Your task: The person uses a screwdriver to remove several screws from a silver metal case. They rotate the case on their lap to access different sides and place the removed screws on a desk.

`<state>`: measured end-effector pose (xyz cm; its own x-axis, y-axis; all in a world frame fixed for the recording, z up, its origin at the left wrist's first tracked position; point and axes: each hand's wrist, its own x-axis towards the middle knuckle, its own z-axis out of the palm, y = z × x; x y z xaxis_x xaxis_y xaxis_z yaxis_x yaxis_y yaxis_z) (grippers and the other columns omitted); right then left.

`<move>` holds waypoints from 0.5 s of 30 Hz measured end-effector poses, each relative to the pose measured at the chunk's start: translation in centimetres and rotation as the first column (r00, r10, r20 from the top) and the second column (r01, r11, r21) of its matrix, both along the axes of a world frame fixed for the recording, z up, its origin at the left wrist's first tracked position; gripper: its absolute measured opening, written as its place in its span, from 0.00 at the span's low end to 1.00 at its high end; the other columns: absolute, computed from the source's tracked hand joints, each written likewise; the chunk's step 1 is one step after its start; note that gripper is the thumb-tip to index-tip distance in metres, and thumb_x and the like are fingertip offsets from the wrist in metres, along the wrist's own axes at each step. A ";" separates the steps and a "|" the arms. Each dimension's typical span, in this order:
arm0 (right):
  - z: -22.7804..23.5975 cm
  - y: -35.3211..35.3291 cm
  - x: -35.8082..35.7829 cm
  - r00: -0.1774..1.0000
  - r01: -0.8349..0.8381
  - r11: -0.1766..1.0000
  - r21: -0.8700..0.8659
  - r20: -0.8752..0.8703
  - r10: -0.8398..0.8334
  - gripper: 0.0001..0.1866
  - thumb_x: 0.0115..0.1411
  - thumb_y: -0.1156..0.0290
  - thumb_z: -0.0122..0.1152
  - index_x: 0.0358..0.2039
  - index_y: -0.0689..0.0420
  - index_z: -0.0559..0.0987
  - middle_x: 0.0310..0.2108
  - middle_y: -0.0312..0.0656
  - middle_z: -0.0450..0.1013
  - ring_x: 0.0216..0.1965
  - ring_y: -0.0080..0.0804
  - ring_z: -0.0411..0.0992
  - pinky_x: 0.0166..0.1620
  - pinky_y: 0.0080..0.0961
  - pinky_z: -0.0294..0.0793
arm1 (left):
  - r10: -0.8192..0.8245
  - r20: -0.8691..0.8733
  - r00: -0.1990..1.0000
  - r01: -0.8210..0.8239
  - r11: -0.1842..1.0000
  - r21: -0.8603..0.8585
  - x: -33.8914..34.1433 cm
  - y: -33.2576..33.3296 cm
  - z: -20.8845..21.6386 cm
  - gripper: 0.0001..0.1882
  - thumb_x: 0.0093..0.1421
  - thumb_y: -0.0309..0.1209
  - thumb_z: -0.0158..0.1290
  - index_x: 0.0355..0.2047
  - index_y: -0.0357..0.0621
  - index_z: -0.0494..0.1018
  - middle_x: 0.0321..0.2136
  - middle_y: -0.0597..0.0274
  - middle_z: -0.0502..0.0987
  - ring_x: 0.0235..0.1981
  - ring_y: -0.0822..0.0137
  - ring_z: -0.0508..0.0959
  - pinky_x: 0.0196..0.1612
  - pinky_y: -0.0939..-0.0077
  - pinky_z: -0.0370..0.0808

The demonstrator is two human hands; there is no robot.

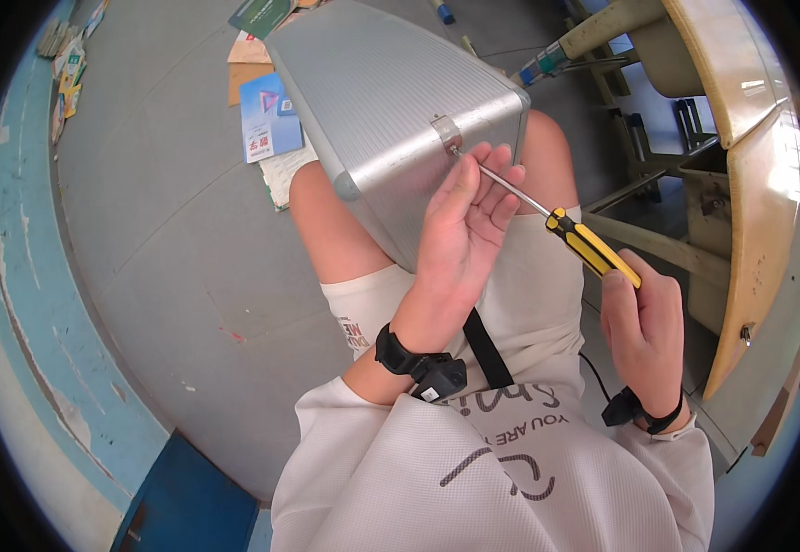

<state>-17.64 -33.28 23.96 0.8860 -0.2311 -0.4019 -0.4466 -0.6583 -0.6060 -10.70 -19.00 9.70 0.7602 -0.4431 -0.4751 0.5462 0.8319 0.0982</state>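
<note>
A silver metal case (391,92) with a ribbed top and rounded corners rests across my knees. On its near edge sits a small metal latch (445,134), with a small metal piece sticking out at its lower end. My right hand (644,313) is wrapped round the yellow and black handle of a screwdriver (593,248), whose shaft slants up and left to the latch. Close below the latch, my left hand (464,216) is palm up, thumb and forefinger closed about the shaft's tip end, other fingers loosely curled. Whether it also pinches a screw is hidden.
Books and papers, one a blue booklet (269,115), lie on the floor beyond my left knee. A wooden-topped desk (740,267) with metal legs stands close on my right. On the left runs a worn blue wall (41,267), with a dark blue box-like thing (188,497) at lower left.
</note>
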 end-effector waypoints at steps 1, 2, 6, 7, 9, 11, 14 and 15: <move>0.5 0.6 0.3 0.994 -0.080 0.988 -0.129 0.060 0.088 0.11 0.60 0.72 0.56 0.22 0.61 0.69 0.11 0.44 0.60 0.12 0.42 0.57 0.20 0.32 0.57 | 0.002 0.001 1.000 -0.002 1.000 -0.001 -0.1 0.0 0.0 0.13 0.69 0.36 0.50 0.50 0.46 0.71 0.46 0.64 0.78 0.46 0.70 0.79 0.45 0.79 0.79; 0.3 0.6 0.2 0.994 -0.082 0.988 -0.130 0.061 0.091 0.11 0.60 0.72 0.56 0.22 0.61 0.69 0.11 0.44 0.60 0.12 0.42 0.57 0.20 0.32 0.57 | 0.003 0.033 0.999 -0.004 1.000 0.021 -0.3 0.0 -0.1 0.14 0.69 0.37 0.48 0.50 0.43 0.70 0.46 0.61 0.78 0.46 0.66 0.80 0.46 0.76 0.79; 0.4 0.7 0.1 0.900 -0.303 0.856 -0.418 0.171 0.402 0.09 0.56 0.75 0.60 0.26 0.61 0.68 0.15 0.43 0.60 0.17 0.45 0.61 0.23 0.36 0.60 | -0.018 0.117 0.993 0.010 0.998 0.070 -0.8 0.1 0.2 0.15 0.71 0.39 0.45 0.49 0.41 0.68 0.45 0.56 0.78 0.45 0.62 0.80 0.46 0.72 0.79; 0.5 0.9 0.2 0.873 -0.322 0.812 -0.487 0.179 0.453 0.10 0.54 0.75 0.61 0.27 0.61 0.67 0.16 0.43 0.60 0.18 0.45 0.62 0.24 0.37 0.61 | -0.014 0.116 0.993 0.007 0.998 0.068 -0.9 0.0 0.2 0.15 0.71 0.39 0.45 0.49 0.41 0.68 0.45 0.56 0.78 0.45 0.62 0.80 0.46 0.72 0.79; 0.6 1.0 0.5 0.868 -0.315 0.824 -0.471 0.209 0.451 0.09 0.55 0.75 0.60 0.27 0.61 0.67 0.16 0.44 0.60 0.18 0.45 0.62 0.24 0.36 0.61 | -0.014 0.136 0.991 0.006 0.999 0.053 -1.0 -0.2 0.1 0.14 0.71 0.38 0.44 0.49 0.41 0.68 0.45 0.55 0.78 0.44 0.61 0.81 0.46 0.71 0.79; 1.2 0.8 0.5 0.863 -0.306 0.835 -0.457 0.237 0.446 0.09 0.56 0.75 0.60 0.27 0.60 0.67 0.16 0.44 0.61 0.18 0.45 0.62 0.23 0.36 0.60 | -0.011 0.148 0.989 0.004 0.999 0.048 -1.0 -0.4 -0.1 0.14 0.71 0.37 0.44 0.48 0.40 0.68 0.45 0.55 0.78 0.44 0.61 0.81 0.46 0.70 0.79; 1.7 0.1 0.0 0.946 -0.323 0.917 -0.237 -0.045 0.321 0.09 0.56 0.76 0.60 0.28 0.61 0.68 0.18 0.45 0.63 0.18 0.45 0.63 0.24 0.36 0.61 | -0.003 0.179 0.984 -0.006 0.999 0.049 -1.0 -0.4 -0.4 0.14 0.71 0.37 0.44 0.48 0.40 0.67 0.45 0.54 0.78 0.45 0.60 0.81 0.47 0.69 0.79; 1.3 0.2 -0.2 0.968 -0.249 0.944 -0.218 -0.014 0.252 0.08 0.56 0.76 0.60 0.28 0.61 0.68 0.18 0.45 0.63 0.18 0.45 0.63 0.23 0.35 0.61 | -0.008 0.201 0.979 -0.002 0.999 0.048 -0.9 -0.5 -0.5 0.14 0.71 0.37 0.44 0.49 0.40 0.67 0.45 0.54 0.78 0.45 0.59 0.80 0.48 0.68 0.79</move>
